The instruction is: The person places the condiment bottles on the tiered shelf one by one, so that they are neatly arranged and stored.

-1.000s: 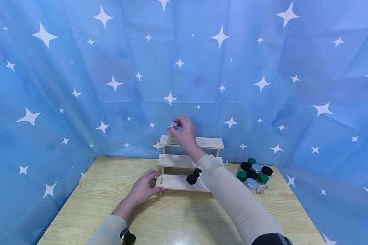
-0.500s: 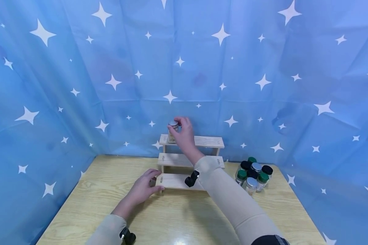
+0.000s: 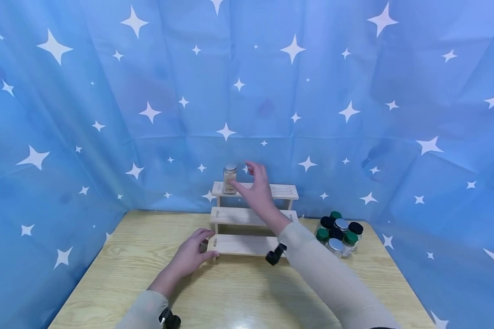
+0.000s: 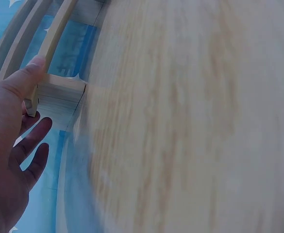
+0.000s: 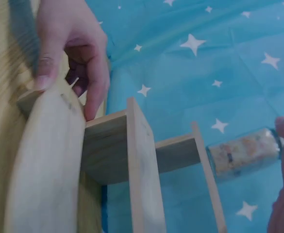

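Observation:
A three-step wooden display rack [image 3: 247,245] stands at the back of the table. My left hand [image 3: 191,255] pinches the left end of its lowest step, thumb on the front edge and forefinger at the back; in the left wrist view, the other fingers [image 4: 36,167] hang off the board. On the left end of the top step stands a glass spice jar [image 3: 230,181] with a silver lid and pale contents, upright. Just right of the jar is my right hand [image 3: 258,189], its thumb and fingers spread apart with nothing between them. The thumb tip overlaps the jar in the head view.
Right of the rack, several jars [image 3: 335,234] with black, green and silver lids stand clustered on the wooden table [image 3: 230,292]. A blue star-patterned curtain [image 3: 267,105] hangs close behind the rack and along both sides.
The right hand has let go of the jar's lid and drawn back a little to the right, fingers spreading. The jar stays on the top step. My left hand keeps its place.

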Demonstrator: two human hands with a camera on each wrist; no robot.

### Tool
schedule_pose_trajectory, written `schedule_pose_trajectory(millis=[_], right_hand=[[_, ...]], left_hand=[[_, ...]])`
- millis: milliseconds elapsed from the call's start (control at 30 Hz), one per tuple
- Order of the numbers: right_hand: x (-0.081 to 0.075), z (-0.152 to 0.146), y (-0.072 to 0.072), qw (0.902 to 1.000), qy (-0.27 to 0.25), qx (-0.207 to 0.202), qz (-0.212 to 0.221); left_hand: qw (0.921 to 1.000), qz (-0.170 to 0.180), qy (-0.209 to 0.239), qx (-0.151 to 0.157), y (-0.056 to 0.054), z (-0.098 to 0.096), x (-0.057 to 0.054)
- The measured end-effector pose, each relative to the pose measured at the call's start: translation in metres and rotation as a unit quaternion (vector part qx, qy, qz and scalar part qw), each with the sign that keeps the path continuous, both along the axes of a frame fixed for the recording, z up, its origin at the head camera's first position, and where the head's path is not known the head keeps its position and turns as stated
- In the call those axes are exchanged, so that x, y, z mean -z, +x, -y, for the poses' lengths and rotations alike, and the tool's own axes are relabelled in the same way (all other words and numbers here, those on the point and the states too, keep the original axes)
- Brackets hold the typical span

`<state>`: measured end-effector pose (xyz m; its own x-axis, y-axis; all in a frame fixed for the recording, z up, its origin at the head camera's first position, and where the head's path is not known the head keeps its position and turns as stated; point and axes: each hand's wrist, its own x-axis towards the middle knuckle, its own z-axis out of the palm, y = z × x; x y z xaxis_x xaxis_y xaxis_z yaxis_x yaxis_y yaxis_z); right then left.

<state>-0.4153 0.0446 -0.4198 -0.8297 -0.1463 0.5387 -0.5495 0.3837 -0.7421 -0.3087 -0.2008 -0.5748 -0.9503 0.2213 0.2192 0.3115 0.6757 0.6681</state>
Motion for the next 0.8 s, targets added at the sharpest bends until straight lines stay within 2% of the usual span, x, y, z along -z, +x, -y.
schedule_pose_trajectory(millis=[167,367,533,800], right_hand=[[0.011,-0.046,0.027,0.9999,0.016,0.004,-0.001],[0.023,-0.105,0.061,0.9970,0.076,0.013,0.006],[0.032,-0.152,0.088,0.9906,0.127,0.051,-0.009],[0.051,-0.217,0.121,0.9746,0.185,0.123,-0.022]], left_hand=[[1.0000,0.004,0.008,0.000,0.002,-0.002,-0.002],[0.9999,0.010,0.012,-0.008,0.002,-0.003,-0.004],[0.9999,0.008,0.013,-0.007,0.001,-0.003,-0.002],[0.9998,0.011,0.012,-0.009,0.001,-0.003,-0.003]])
